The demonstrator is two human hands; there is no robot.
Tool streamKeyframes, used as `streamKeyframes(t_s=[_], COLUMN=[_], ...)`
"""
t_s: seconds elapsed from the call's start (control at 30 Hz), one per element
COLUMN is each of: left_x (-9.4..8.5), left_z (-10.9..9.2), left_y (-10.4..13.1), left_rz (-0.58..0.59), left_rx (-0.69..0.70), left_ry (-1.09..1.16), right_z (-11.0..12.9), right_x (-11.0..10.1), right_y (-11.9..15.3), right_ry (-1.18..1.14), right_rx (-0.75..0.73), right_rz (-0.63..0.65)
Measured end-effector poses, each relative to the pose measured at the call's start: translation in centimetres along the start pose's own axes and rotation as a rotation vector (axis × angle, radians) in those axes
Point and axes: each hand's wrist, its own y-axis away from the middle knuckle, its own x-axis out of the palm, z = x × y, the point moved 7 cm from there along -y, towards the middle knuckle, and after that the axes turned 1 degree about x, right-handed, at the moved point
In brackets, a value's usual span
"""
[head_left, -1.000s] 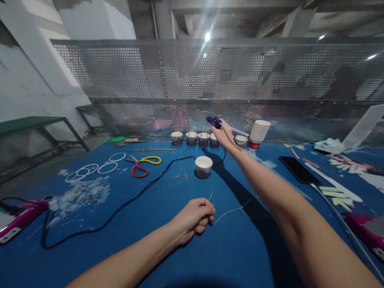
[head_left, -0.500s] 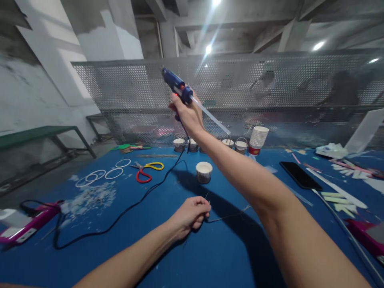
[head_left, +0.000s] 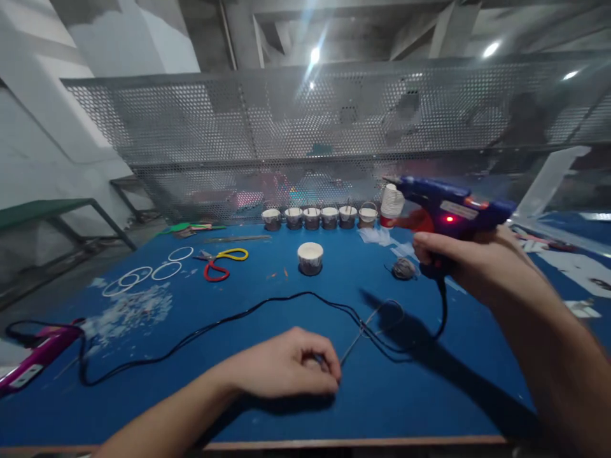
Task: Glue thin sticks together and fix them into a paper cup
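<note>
My right hand point(head_left: 470, 261) is wrapped round the handle of a blue glue gun point(head_left: 443, 200), held above the right side of the table with its nozzle pointing left. A small red light glows on its side. Low over the table's front middle, my left hand point(head_left: 291, 362) has thumb and fingers pinched on the end of a grey string point(head_left: 353, 348). The string loops to the right, crossing the gun's black cord point(head_left: 258, 306). A small white-rimmed paper cup point(head_left: 310, 259) with a grey patterned side stands upright beyond my left hand.
Several small handled cups point(head_left: 329, 218) line the back beside stacked paper cups point(head_left: 392, 202). A grey yarn ball point(head_left: 403, 268) lies right of centre. Red-and-yellow scissors point(head_left: 220, 262), white rings point(head_left: 167, 270) and scraps lie left, near a magenta power strip point(head_left: 38, 362). A perforated metal screen point(head_left: 191, 127) stands behind.
My right hand has swung the glue gun from the upper middle to the right and lower, pulling its cord across the table. My left hand keeps its pinch, slightly nearer the front edge.
</note>
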Motion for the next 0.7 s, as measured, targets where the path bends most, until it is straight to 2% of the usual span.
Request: streamKeyframes(t_s=[0.1,0.17,0.23,0.33,0.4,0.43,0.53,0.6,0.7], left_x=[-4.4,-7.3,-9.6,-11.3,-11.3,-11.3,-11.7,-12.3,-14.2], left_z=[-2.2,-3.0,-3.7,-4.6,-4.0,-3.4,-1.8,-1.3,-1.4], left_y=[0.1,-0.2,-1.2,-3.8,-6.1,-7.2,-9.4,-10.2,-11.2], left_rz=[-0.352,-0.56,-0.695,-0.73,-0.646,-0.601,-0.551,-0.572,-0.65], left_rx=[0.138,0.175,0.222,0.337,0.306,0.291,0.252,0.229,0.208], left_ry=[-0.12,-0.171,-0.247,-0.519,-0.802,-0.858,-0.953,-1.0,-1.04], right_z=[-4.2,-7.0,-9.4,-11.9,-12.9,-13.3,-14.2,-14.8,-15.3], right_x=[-1.3,-0.9,-0.1,1.2,1.7,1.9,1.9,2.0,2.4], right_y=[0.9,1.1,1.2,1.4,1.5,1.6,1.8,1.9,2.0], right_ry=[-0.146,-0.227,-0.312,-0.465,-0.536,-0.552,-0.559,-0.555,-0.535], right_rx=[0.148,0.248,0.336,0.442,0.473,0.481,0.503,0.528,0.558], right_rz=[-0.023,-0.029,-0.043,-0.068,-0.071,-0.068,-0.069,-0.07,-0.055])
